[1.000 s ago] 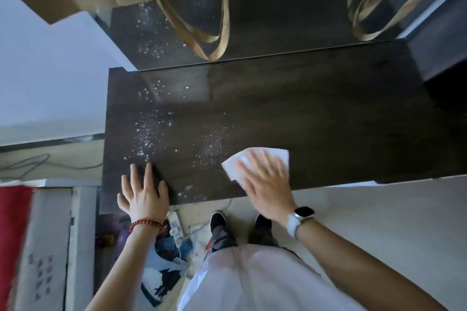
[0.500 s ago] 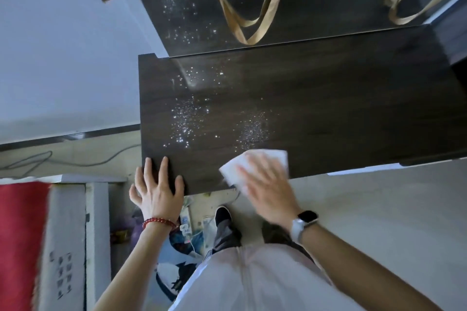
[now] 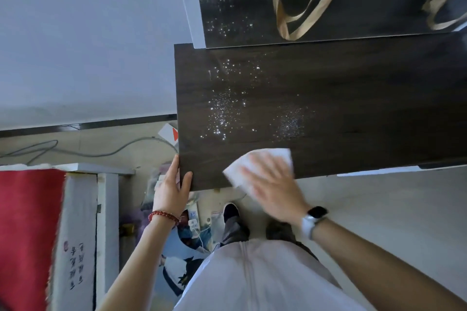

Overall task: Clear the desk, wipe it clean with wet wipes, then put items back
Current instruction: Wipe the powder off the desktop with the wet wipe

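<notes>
A dark wooden desk [image 3: 328, 98] fills the right half of the view, and shiny wet droplets [image 3: 225, 113] speckle its left part. A white wet wipe [image 3: 275, 156] lies near the desk's front edge. My right hand [image 3: 275, 192] presses flat on the wipe with fingers spread, blurred by motion. My left hand [image 3: 169, 192] rests at the desk's near-left corner, with the fingers stretched along the left edge and the thumb on the top.
Brown paper bags with looped handles [image 3: 298, 7] sit on a raised dark shelf at the back. Left of the desk, a red cloth [image 3: 25, 235] and a grey cable [image 3: 75, 151] lie on the floor. A power strip [image 3: 194, 219] and other items lie by my feet.
My left hand slid off the desk top to its near-left corner. My right hand kept sweeping the wipe along the front edge. The view shifted left.
</notes>
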### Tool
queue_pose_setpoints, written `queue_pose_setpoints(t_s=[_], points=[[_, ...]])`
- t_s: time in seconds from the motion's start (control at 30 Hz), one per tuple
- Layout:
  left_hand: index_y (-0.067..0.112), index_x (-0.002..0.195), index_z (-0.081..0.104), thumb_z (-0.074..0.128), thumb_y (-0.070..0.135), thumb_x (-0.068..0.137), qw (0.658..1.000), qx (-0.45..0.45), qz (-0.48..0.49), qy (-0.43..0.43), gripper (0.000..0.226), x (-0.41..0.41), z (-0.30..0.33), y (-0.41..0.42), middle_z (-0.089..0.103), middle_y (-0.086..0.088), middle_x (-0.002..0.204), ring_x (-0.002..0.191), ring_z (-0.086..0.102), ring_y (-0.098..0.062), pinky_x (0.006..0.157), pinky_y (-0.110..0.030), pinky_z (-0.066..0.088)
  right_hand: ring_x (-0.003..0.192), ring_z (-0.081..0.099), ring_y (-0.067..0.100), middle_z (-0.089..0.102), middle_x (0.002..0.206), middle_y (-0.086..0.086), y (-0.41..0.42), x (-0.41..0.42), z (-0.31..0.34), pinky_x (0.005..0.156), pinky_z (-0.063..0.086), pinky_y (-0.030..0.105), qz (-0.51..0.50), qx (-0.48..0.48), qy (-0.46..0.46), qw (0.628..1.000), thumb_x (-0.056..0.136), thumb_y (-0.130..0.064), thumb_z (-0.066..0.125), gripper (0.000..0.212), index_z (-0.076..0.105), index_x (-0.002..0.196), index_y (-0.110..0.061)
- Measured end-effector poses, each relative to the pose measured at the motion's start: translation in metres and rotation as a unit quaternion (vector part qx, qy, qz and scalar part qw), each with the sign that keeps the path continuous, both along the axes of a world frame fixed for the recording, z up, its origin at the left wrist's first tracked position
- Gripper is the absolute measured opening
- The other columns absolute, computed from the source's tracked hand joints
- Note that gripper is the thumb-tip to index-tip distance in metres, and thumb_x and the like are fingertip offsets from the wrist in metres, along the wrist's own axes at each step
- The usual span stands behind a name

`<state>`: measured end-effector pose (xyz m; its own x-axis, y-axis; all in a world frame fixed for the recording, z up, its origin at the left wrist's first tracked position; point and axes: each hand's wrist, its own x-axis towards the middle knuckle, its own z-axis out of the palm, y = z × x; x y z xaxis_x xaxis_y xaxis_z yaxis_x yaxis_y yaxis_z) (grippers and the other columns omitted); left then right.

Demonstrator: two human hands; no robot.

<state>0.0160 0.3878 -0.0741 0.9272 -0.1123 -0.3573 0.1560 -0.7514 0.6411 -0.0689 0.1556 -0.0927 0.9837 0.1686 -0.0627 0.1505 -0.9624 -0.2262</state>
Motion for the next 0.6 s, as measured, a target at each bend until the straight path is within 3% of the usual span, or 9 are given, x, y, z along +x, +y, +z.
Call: queue_pose_setpoints(t_s=[0.07,0.13,0.2,0.27,0.33,0.4,0.47,0.53,0.6], points=[[0.018,0.142,0.02,0.045,0.02,0.093,1.0,-0.015,-0.005,0.005,0.056,-0.001,0.0,-0.002,0.051,-0.016,0.133,0.111,0.054,-0.034,0.086,-0.036,0.045,0.132,0.026,0.042,0.028,0.149,0.015,-0.061,-0.004,-0.004,0.102,0.028,0.057,-0.18,-0.022,0.008,0.983,0.098,-0.04,0.004,0.051,0.031,0.138,-0.023],[0.02,0.143,0.014,0.041,0.021,0.094,0.999,-0.03,-0.01,0.006,0.056,-0.001,-0.003,-0.002,0.05,-0.015,0.132,0.109,0.053,-0.033,0.085,-0.035,0.043,0.14,0.008,0.039,0.012,0.154,0.014,-0.095,0.009,0.002,0.111,0.012,0.057,-0.403,0.018,0.052,0.913,0.099,-0.037,0.013,0.047,0.019,0.144,-0.025],[0.023,0.143,0.009,0.038,0.024,0.095,0.999,-0.033,-0.014,0.018,0.057,-0.001,-0.008,0.0,0.049,-0.016,0.133,0.112,0.051,-0.034,0.09,-0.041,0.045,0.141,-0.005,0.034,0.001,0.156,0.01,-0.09,0.045,0.006,0.112,-0.003,0.052,-0.537,0.063,0.08,0.838,0.099,-0.036,0.022,0.05,0.01,0.146,-0.025],[0.026,0.143,0.006,0.036,0.026,0.095,0.999,-0.034,-0.013,0.034,0.056,-0.001,-0.012,0.003,0.048,-0.016,0.133,0.112,0.05,-0.035,0.092,-0.044,0.045,0.138,0.008,0.041,0.015,0.152,0.017,-0.05,0.081,0.004,0.11,0.005,0.055,-0.468,0.057,0.052,0.88,0.096,-0.038,0.025,0.05,0.022,0.143,-0.024],[0.027,0.143,0.006,0.035,0.026,0.096,0.998,-0.04,-0.014,0.043,0.055,0.0,-0.012,0.003,0.049,-0.015,0.133,0.111,0.051,-0.034,0.09,-0.043,0.046,0.125,0.031,0.048,0.038,0.14,0.022,0.017,0.093,-0.002,0.103,0.021,0.058,-0.284,0.032,0.014,0.958,0.089,-0.035,0.029,0.048,0.041,0.133,-0.019],[0.026,0.143,0.008,0.034,0.024,0.096,0.998,-0.05,-0.011,0.049,0.053,0.0,-0.012,0.004,0.052,-0.016,0.128,0.104,0.055,-0.032,0.082,-0.039,0.045,0.133,0.026,0.043,0.035,0.146,0.013,0.078,0.076,0.004,0.109,0.014,0.056,-0.094,0.026,0.032,0.995,0.09,-0.039,0.025,0.049,0.038,0.136,-0.025],[0.025,0.143,0.009,0.032,0.021,0.097,0.997,-0.063,-0.016,0.052,0.052,0.0,-0.01,0.005,0.054,-0.018,0.124,0.094,0.055,-0.025,0.075,-0.032,0.041,0.139,0.017,0.035,0.029,0.151,0.004,0.08,0.059,0.011,0.112,0.002,0.05,0.006,0.033,0.061,0.998,0.094,-0.043,0.013,0.05,0.03,0.139,-0.03],[0.024,0.143,0.008,0.03,0.019,0.097,0.995,-0.081,-0.028,0.054,0.051,0.0,-0.01,0.007,0.049,-0.017,0.131,0.097,0.05,-0.02,0.079,-0.028,0.038,0.136,0.024,0.036,0.035,0.148,0.006,0.034,0.044,0.006,0.109,0.008,0.051,-0.03,0.0,0.04,0.999,0.096,-0.042,0.004,0.052,0.032,0.138,-0.03],[0.023,0.143,0.007,0.028,0.019,0.097,0.993,-0.098,-0.033,0.056,0.051,0.001,-0.01,0.007,0.045,-0.016,0.134,0.1,0.046,-0.018,0.082,-0.027,0.035,0.137,0.022,0.04,0.028,0.15,0.012,-0.024,0.029,0.002,0.108,0.016,0.058,-0.198,-0.014,0.059,0.978,0.095,-0.042,0.001,0.056,0.028,0.142,-0.026]])
